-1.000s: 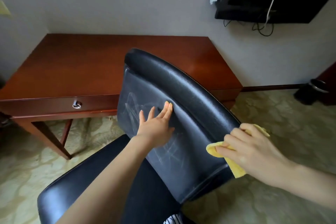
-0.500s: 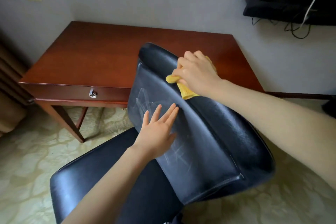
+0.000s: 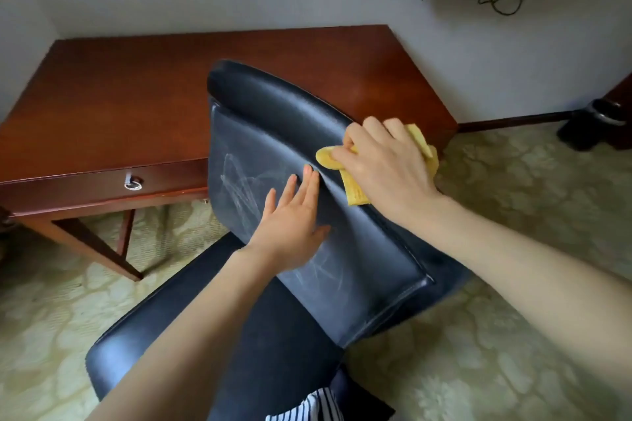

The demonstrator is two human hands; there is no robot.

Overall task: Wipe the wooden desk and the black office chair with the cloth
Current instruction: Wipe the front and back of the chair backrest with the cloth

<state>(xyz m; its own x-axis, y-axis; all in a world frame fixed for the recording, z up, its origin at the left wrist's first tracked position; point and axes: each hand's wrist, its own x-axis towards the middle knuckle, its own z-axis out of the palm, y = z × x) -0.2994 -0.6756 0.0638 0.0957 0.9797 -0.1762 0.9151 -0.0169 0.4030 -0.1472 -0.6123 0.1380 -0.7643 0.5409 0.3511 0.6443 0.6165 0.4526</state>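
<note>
The black office chair (image 3: pixel 266 113) stands in front of the wooden desk (image 3: pixel 143 85), its backrest facing me with pale smear marks on it. My left hand (image 3: pixel 290 219) lies flat on the front of the backrest, fingers straight. My right hand (image 3: pixel 379 161) grips a yellow cloth (image 3: pixel 355 191) and presses it on the backrest's upper right edge, just above my left fingertips. Part of the cloth sticks out behind my knuckles.
The desk has a drawer with a metal ring pull (image 3: pixel 133 183) and slanted legs. A black wall-mounted screen with dangling cables (image 3: pixel 499 0) hangs at top right. A dark bin (image 3: pixel 595 123) stands on the patterned carpet by the right wall.
My right hand with the cloth went from the backrest's lower right edge up to the top rim, then slid back down the edge to mid-height. My left hand stayed flat on the backrest.
</note>
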